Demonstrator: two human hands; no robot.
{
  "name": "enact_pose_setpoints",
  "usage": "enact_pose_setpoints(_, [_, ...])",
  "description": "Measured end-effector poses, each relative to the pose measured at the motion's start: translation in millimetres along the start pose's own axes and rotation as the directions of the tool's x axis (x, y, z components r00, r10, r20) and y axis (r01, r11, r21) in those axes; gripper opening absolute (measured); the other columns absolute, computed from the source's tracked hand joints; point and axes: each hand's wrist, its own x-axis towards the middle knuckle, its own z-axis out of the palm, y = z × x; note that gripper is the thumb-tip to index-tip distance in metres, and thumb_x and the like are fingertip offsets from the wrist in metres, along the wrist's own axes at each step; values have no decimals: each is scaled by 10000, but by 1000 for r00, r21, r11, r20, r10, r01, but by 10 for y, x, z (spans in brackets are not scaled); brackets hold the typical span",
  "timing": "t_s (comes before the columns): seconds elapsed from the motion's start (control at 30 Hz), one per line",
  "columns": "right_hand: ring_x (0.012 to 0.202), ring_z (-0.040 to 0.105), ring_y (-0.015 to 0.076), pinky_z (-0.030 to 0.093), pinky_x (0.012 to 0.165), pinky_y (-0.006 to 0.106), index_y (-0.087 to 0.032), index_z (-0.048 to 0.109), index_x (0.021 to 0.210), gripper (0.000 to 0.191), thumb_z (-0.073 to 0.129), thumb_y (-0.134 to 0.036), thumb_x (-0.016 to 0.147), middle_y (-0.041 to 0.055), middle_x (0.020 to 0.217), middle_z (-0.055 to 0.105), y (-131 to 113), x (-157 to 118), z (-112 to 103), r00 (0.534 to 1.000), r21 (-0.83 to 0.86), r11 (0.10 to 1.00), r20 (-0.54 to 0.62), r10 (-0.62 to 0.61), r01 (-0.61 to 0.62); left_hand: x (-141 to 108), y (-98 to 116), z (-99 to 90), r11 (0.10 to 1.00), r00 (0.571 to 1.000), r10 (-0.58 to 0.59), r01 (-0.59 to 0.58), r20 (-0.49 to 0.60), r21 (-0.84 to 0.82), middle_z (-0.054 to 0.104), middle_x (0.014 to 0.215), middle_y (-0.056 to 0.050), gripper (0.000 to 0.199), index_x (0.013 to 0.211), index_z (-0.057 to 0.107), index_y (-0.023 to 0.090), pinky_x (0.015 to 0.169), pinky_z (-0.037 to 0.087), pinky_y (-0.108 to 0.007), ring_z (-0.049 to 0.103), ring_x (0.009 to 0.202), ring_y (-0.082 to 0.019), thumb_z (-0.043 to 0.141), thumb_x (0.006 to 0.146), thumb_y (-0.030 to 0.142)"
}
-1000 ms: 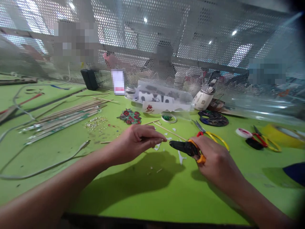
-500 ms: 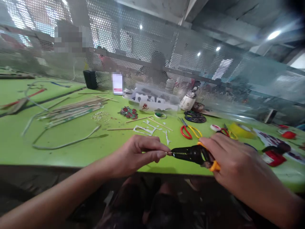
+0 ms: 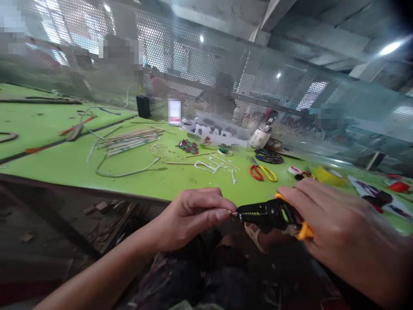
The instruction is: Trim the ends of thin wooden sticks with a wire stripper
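Observation:
My left hand (image 3: pixel 198 215) pinches something tiny between thumb and forefinger, with a small pinkish, copper-like end showing; its kind is too small to make out. The jaw tips of black wire strippers (image 3: pixel 258 215) with orange handles meet that end. Fingers of my right hand (image 3: pixel 335 224) are wrapped round the handles. Both hands are at the front edge of the green table (image 3: pixel 142 189), partly over my lap. Beyond them on the table lie scissors (image 3: pixel 263 171) with one red and one yellow handle, and white cut scraps (image 3: pixel 209 165).
Bundled thin sticks (image 3: pixel 129 142), small pale pieces (image 3: pixel 158 149) and a red-green cluster (image 3: pixel 188 147) lie to the left. A phone (image 3: pixel 174 112) stands at the back. On the right are a white-bodied tool (image 3: pixel 261 135) and yellow tape (image 3: pixel 329 175). A perforated screen rises behind.
My view has shifted, so the table sits higher and more floor shows. Both hands appear slightly right and lower, with the stripper tips still at the left fingertips.

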Motion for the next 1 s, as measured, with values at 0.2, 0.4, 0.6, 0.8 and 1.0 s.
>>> enact_pose_setpoints(0.2, [761,560,236,396,681,360,-173,575,1007,346,588,-88,672,45,851,589,-24,-12,-40,1000,-24,1000,16,-4,4,-22,-35,20,999,1000,7,-7,0,-43,533,728,-15,193,994,757,148,643,393,-208,493,691,-92,575,937,176])
enact_pose_setpoints(0.4, [742,557,233,388,676,360,-183,575,967,301,588,-69,689,37,819,582,-27,27,-28,1000,-49,999,28,-5,6,-35,-84,14,998,1000,4,-5,-28,-64,536,715,-22,203,1033,762,160,621,396,-223,493,674,-102,596,930,218])
enact_pose_setpoints(0.6, [721,551,229,379,671,361,-210,561,904,287,586,-53,665,19,792,564,-32,56,2,999,-29,999,51,20,-19,-32,-132,2,997,1000,-4,2,-25,-73,535,719,-19,204,1040,762,171,623,397,-221,495,676,-99,594,931,207])
enact_pose_setpoints(0.8, [692,544,218,363,636,349,-216,547,858,261,560,-44,662,18,775,554,-37,86,40,997,-25,999,68,21,-20,-31,-162,-20,999,999,-2,0,-32,-48,523,711,-11,193,1024,762,159,628,393,-220,490,678,-96,598,923,177])
enact_pose_setpoints(1.0, [682,542,225,369,636,358,-217,541,840,232,527,-41,689,26,770,548,-26,94,63,996,-36,999,86,7,-4,-23,-175,-22,999,999,-17,16,-38,-44,543,710,-23,191,1004,764,140,621,404,-221,501,674,-101,596,924,181])
